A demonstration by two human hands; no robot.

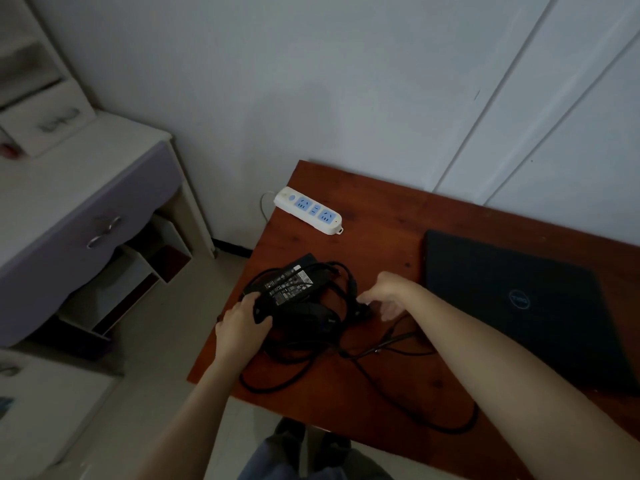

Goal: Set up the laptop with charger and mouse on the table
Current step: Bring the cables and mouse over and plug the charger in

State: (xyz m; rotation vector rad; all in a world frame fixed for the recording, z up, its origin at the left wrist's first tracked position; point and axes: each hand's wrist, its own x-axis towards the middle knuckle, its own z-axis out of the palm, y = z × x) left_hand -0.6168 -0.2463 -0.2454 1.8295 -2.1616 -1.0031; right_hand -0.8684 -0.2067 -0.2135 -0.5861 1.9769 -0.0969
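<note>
Brown desk (381,216) carries a closed Dell laptop (519,306); left hand (242,323), fingers (258,320) curled, grips the charger (287,282); right hand (388,292) pinches its cable (352,284).

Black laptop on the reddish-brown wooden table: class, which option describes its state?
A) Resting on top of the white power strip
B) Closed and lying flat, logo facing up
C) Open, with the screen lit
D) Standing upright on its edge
B: the black laptop lies flat on the reddish-brown wooden table with its lid shut and its round logo facing up, apart from the white power strip.
</note>
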